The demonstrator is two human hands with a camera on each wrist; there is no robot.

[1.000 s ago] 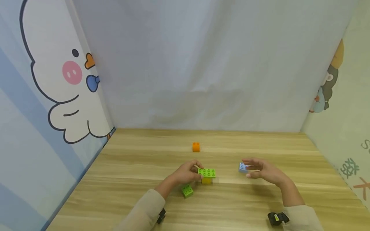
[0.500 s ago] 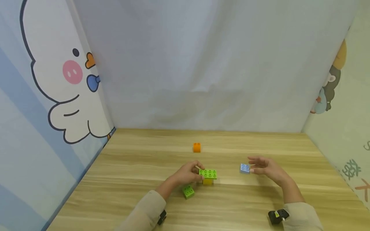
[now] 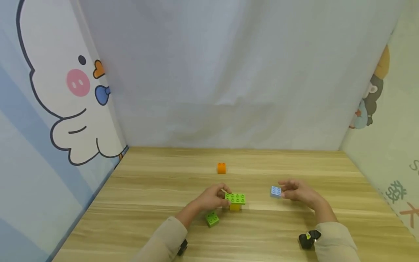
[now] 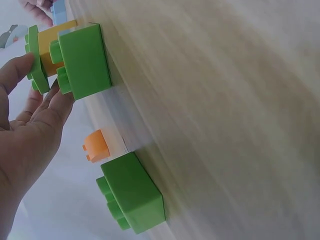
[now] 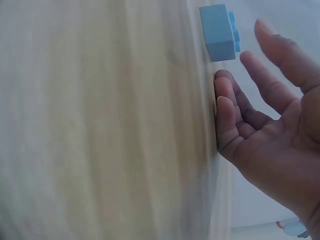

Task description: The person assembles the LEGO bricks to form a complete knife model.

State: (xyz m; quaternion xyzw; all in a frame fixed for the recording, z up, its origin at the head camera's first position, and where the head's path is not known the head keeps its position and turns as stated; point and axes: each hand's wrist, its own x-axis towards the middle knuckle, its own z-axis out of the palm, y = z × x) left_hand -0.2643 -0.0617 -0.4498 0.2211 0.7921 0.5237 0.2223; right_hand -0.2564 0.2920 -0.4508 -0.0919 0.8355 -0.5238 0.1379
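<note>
On the tabletop, just beside the right hand, we find the blue brick, studs up; the right hand's fingers are parted and clear of it, while the left hand pinches the adjacent end of the green plate atop the yellow brick. We judge all three pieces to be light, rigid, smooth plastic, not fragile but apt to slide when nudged; we recommend holding bricks by opposite side walls below the studs, and the plate by its edges.
</note>
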